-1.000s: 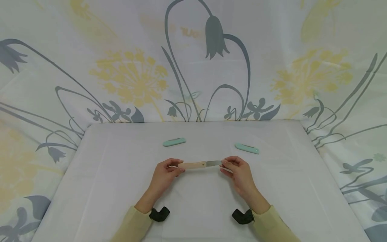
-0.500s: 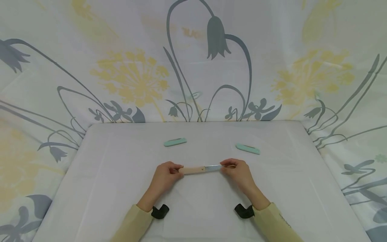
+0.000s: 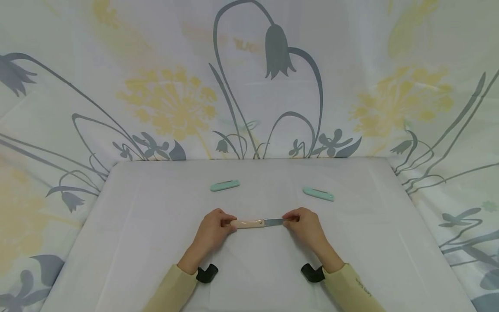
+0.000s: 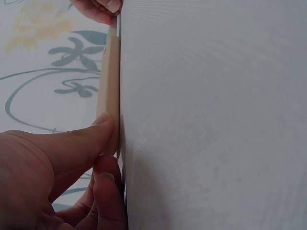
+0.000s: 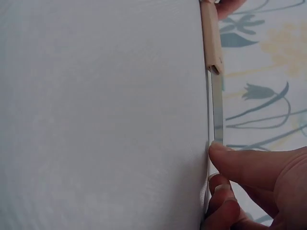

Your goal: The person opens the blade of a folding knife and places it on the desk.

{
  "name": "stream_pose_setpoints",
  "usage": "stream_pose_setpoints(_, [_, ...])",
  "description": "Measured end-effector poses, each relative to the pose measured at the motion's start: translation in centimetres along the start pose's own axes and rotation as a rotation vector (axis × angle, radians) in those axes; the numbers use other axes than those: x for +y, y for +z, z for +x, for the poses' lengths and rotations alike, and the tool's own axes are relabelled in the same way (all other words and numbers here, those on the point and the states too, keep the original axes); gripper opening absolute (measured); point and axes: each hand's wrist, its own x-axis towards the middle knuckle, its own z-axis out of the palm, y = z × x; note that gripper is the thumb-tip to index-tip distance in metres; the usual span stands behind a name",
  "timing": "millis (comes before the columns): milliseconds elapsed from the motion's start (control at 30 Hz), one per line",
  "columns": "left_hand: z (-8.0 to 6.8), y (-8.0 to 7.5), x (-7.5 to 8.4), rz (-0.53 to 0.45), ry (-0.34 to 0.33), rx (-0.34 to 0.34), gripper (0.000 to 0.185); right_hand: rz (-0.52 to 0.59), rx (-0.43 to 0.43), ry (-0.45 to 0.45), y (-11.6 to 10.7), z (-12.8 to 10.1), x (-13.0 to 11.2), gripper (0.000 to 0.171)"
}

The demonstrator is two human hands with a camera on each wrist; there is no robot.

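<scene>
A folding knife (image 3: 258, 223) with a beige handle (image 3: 247, 223) and a bare metal blade (image 3: 274, 222) is held low over the white table (image 3: 156, 242), near its middle and on the person's side. Its long axis is laid across the head view from left to right, the handle toward the left and the blade pointing right, opened out in line with the handle. The butt end of the handle is pinched by the left hand (image 3: 212, 229), thumb on one face and curled fingers on the other, as is seen from the left wrist, where the handle (image 4: 109, 91) runs away from the thumb (image 4: 76, 143). The far part of the blade is pinched by the right hand (image 3: 306, 225); from the right wrist the blade (image 5: 217, 110) is seen edge-on, gripped between thumb (image 5: 249, 160) and fingers. Both grips are thus closed on the knife. No brand, label or writing can be read on the handle or blade; only a small dark spot is made out near the handle's blade end. Two mint-green folded knives (image 3: 225, 186) (image 3: 319, 193) lie farther back on the table, well apart from each other. A floral cloth (image 3: 171, 95) with grey and yellow flowers is hung behind the table.
</scene>
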Motion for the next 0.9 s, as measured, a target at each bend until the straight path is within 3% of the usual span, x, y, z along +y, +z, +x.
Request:
stream_pose_setpoints(300, [0.0, -0.5, 0.3, -0.021, -0.008, 0.005, 0.021, 0.000, -0.015, -0.013, -0.4, 0.1, 0.0, 0.018])
stream_pose_setpoints(667, [0.7, -1.0, -0.3, -0.120, 0.003, 0.007, 0.020, 0.138, -0.103, 0.039, -2.4, 0.1, 1.0, 0.027])
stream_pose_setpoints(900, [2.1, -1.0, 0.7, -0.200, 0.051, 0.011, 0.015, 0.156, -0.056, 0.041, -4.1, 0.2, 1.8, 0.025])
